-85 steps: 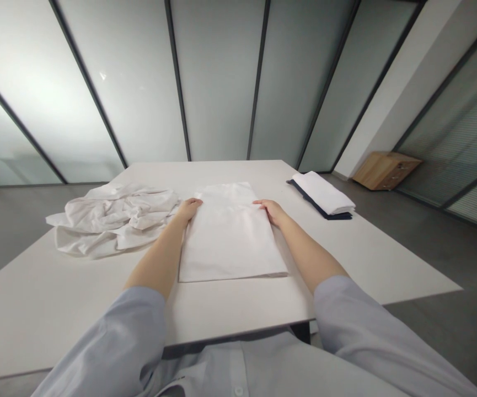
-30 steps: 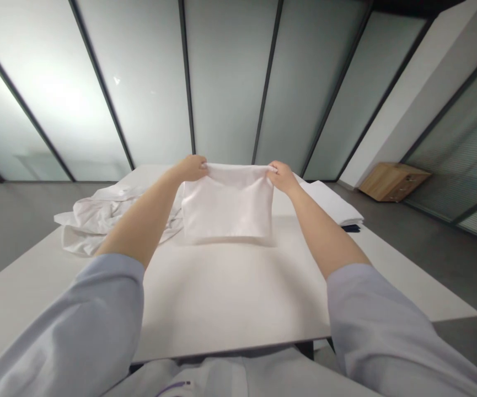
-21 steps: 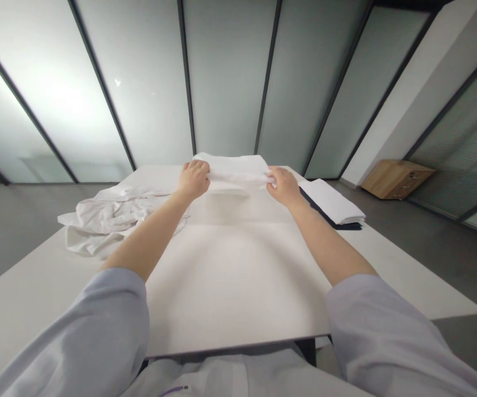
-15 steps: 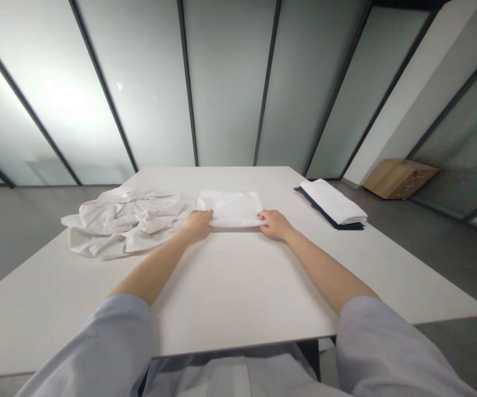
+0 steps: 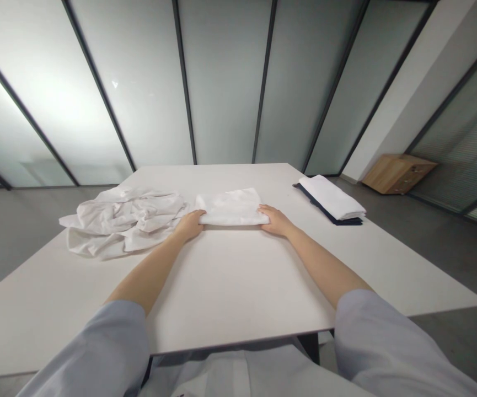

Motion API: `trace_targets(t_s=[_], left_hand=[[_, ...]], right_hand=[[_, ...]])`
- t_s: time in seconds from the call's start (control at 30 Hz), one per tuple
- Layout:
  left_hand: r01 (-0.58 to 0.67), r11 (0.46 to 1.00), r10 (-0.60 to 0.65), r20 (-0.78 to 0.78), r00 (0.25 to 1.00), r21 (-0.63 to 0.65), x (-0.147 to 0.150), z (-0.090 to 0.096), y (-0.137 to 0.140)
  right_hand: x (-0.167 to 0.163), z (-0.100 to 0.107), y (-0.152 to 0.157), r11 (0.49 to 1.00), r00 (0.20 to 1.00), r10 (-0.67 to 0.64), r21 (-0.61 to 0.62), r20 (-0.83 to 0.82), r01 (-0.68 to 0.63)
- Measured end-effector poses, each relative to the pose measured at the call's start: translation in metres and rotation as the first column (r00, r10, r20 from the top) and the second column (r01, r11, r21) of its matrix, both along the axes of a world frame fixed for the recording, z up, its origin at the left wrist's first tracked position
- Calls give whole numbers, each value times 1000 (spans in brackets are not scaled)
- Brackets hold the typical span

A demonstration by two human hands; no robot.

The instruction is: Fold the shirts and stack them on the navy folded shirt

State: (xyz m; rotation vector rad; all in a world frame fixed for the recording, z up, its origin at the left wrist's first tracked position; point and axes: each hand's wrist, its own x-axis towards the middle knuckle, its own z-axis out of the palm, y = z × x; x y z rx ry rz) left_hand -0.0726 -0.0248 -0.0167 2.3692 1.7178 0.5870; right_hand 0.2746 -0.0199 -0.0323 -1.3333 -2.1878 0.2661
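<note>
A white cloth folded into a flat rectangle (image 5: 230, 208) lies on the table in front of me. My left hand (image 5: 191, 225) grips its near left corner, thumb on top and the other fingers mostly hidden. On the opposite side my right hand (image 5: 275, 220) holds the near right corner, its fingers closed over the edge. Just left of my left hand spreads a crumpled heap of white fabric (image 5: 126, 220).
On the table's right side a folded white cloth (image 5: 332, 197) rests on a dark navy folded one (image 5: 348, 221). The white table (image 5: 238, 286) has its near edge by my body. A wooden cabinet (image 5: 397, 173) stands on the floor beyond, near frosted glass panels.
My left hand has shifted slightly left, from over the cloth's edge to its near left corner. My right hand's thumb and fingers have adjusted on the right corner.
</note>
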Motion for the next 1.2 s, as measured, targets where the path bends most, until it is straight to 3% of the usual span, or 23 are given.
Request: trace_targets(t_s=[0.17,0.27,0.37,0.53,0.6,0.77,0.97,1.2], left_hand=[[-68,998,68,238,969,-9,-10,4,4],[-123,991,134,456,880,-53,-13,6,4],[-29,992,93,577,811,-119,-16,3,4],[58,998,-41,512,858,-15,-15,-2,6],[72,997,-75,481,874,25,-14,-3,7],[67,990,6,515,857,-122,-11,-10,11],[0,999,27,635,772,-42,-13,-11,16],[-56,994,102,651,752,-90,-16,-8,16]], right_hand=[[2,-1,4,996,984,-65,-79,-165,52],[1,2,4,989,946,-117,-118,-302,85],[3,2,3,989,946,-79,-142,-316,36],[5,-6,5,997,967,68,37,-244,-61],[4,-9,7,995,966,99,46,-238,-90],[3,-10,6,998,971,-29,-59,-238,15],[-2,4,1,975,960,-196,-147,-201,168],[-7,8,4,961,921,-251,-191,-297,201]])
